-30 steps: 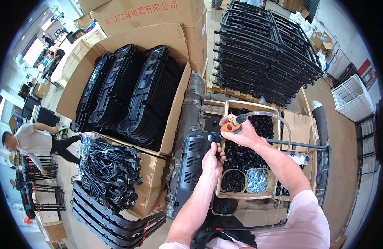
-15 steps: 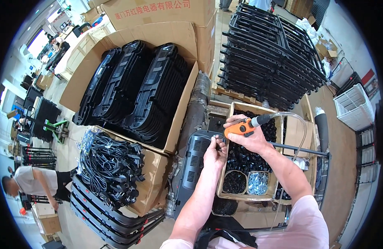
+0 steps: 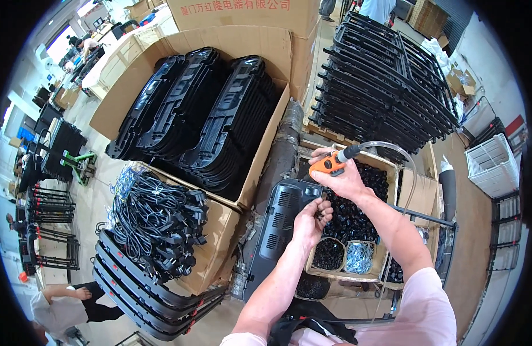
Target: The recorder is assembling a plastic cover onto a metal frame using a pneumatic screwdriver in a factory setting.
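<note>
Working over a vented black housing (image 3: 276,225), just beyond the left forearm. Grasping an orange driver (image 3: 329,165) in the right hand (image 3: 343,179), at the housing's far right corner. Resting the left hand (image 3: 312,219) near the housing's right edge, fingers curled; cannot tell whether pinching anything. Flanked to the housing's right by a crate (image 3: 379,262) filled with loose black parts (image 3: 351,220), and fitted nearest with two tubs, of small black pieces (image 3: 328,254) and bluish-silver fasteners (image 3: 359,258). Bordered beyond and left of the housing by a large carton (image 3: 248,40) packed with stacked black panels (image 3: 231,121)
</note>
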`<act>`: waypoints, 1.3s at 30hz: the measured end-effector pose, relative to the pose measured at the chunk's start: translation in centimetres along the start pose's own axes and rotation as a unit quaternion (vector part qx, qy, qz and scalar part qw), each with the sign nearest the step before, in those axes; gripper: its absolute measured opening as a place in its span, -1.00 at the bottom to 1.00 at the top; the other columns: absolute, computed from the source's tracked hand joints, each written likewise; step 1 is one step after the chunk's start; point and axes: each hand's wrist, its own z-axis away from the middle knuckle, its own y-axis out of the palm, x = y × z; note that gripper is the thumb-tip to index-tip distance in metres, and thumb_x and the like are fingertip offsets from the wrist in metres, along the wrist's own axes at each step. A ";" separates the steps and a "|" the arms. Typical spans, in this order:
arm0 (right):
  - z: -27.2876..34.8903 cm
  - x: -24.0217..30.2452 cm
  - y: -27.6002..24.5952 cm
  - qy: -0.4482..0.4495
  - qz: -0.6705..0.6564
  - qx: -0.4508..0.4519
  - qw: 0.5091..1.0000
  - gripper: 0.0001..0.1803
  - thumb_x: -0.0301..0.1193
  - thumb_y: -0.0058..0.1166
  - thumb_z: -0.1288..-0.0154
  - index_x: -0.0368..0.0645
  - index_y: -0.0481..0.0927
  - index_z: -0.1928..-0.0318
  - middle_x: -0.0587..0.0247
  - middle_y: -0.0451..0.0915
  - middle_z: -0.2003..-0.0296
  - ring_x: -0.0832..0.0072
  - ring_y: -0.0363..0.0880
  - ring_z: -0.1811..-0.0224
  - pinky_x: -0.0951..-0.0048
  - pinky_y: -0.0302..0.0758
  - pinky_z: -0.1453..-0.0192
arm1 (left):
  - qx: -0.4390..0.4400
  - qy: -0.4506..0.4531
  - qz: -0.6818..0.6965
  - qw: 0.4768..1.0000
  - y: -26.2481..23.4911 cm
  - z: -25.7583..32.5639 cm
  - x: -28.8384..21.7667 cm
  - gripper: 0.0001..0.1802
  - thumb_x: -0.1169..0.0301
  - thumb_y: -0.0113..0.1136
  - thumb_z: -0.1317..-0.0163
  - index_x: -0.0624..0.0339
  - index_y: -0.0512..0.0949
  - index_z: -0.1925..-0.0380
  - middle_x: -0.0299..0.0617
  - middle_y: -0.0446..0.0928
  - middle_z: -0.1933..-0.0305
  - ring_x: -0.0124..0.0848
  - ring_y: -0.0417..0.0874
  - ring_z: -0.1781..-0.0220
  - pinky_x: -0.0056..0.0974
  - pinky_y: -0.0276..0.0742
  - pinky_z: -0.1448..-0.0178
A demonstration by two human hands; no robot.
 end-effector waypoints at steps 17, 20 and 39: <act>-2.0 -1.6 1.8 -0.006 0.080 0.039 0.996 -0.68 -0.39 0.45 -0.18 -0.18 0.72 0.06 0.29 0.76 0.14 0.52 0.71 0.06 0.36 0.64 -0.15 | -0.063 0.073 -0.045 0.994 -2.9 2.8 -0.1 -0.76 0.36 0.28 -0.55 0.19 0.62 -0.11 -0.27 0.68 0.24 -0.49 0.62 0.33 -0.36 0.66 0.19; -1.7 -1.3 1.9 -0.004 0.080 0.046 0.996 -0.68 -0.40 0.45 -0.18 -0.18 0.72 0.05 0.29 0.77 0.14 0.51 0.72 0.06 0.36 0.64 -0.15 | -0.075 0.088 -0.012 0.993 -2.8 2.8 -0.6 -0.76 0.35 0.27 -0.56 0.20 0.62 -0.11 -0.23 0.70 0.21 -0.47 0.67 0.29 -0.37 0.70 0.16; 1.5 2.7 3.0 0.018 -0.067 0.077 0.995 -0.40 -0.44 0.46 -0.27 -0.22 0.53 -0.28 0.06 0.73 -0.10 0.36 0.70 -0.21 0.21 0.60 -0.40 | -0.131 0.093 0.161 0.974 -2.9 1.1 -3.7 -0.72 0.13 0.18 -0.60 0.10 0.65 0.07 -0.37 0.62 0.31 -0.46 0.61 0.33 -0.38 0.61 0.25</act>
